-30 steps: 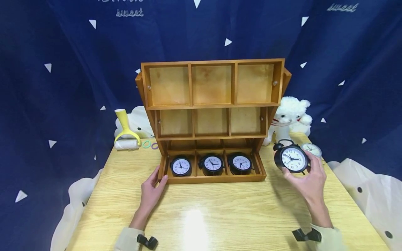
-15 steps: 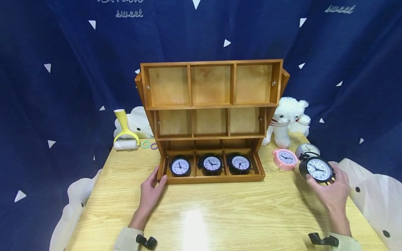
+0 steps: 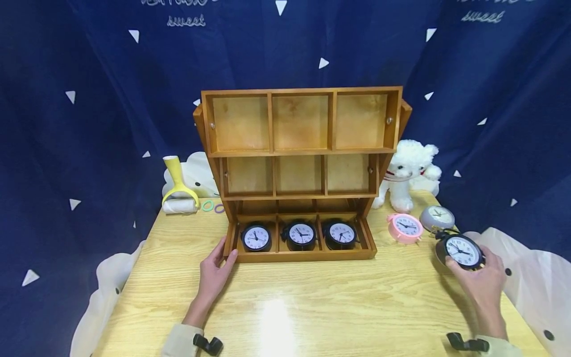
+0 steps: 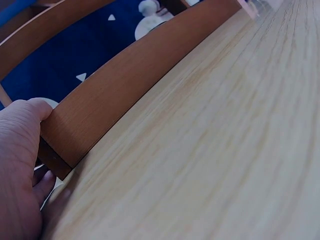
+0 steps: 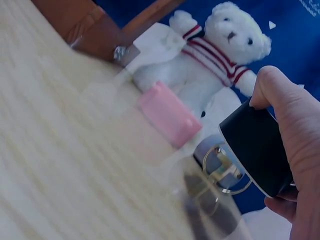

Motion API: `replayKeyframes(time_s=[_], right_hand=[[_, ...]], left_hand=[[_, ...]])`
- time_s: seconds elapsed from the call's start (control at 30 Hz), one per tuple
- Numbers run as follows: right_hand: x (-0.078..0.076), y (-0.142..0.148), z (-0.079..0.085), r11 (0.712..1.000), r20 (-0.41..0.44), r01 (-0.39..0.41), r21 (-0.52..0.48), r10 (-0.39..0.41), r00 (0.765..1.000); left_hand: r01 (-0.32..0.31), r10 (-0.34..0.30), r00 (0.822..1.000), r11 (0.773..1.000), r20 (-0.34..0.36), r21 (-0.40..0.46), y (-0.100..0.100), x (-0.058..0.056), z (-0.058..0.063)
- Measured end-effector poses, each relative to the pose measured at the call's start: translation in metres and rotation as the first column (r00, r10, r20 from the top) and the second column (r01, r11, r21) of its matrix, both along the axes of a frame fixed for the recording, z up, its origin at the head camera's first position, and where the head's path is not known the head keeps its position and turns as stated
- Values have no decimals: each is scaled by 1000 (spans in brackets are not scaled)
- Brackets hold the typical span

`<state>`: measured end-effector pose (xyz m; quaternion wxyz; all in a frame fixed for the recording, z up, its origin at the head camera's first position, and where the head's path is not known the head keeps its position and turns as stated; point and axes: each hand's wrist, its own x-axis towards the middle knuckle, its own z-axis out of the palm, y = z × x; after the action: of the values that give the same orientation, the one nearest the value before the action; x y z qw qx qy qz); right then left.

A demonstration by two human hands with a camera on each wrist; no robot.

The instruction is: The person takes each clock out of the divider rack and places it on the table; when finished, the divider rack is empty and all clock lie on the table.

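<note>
I have the right hand (image 3: 484, 278) pinching a round black-rimmed alarm clock (image 3: 463, 251), well right of the tiered brown wooden rack (image 3: 304, 256); the left hand (image 3: 215, 271) grips the rack's near-left corner.

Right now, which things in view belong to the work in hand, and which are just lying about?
In the work:
black clock in the right hand
wooden rack, held by the left hand
three black clocks in its bottom tray
pink clock and grey clock, likely

Lying about, it seems:
lint roller
green ring and purple ring
white teddy bear
</note>
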<state>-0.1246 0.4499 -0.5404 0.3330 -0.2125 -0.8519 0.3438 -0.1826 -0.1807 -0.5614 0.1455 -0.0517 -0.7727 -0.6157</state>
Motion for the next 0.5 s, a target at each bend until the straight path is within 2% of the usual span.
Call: replayKeyframes(time_s=[0.23,0.5], right_hand=[[5,9,-21,1000,92,12,-23,-10,996],[3,20,-29,1000,167,-4,-11,6,986]], left_hand=[[-3,3,1000,1000,0,12,0,4,-4],[4,-4,1000,1000,13,-10,-1,2,4]])
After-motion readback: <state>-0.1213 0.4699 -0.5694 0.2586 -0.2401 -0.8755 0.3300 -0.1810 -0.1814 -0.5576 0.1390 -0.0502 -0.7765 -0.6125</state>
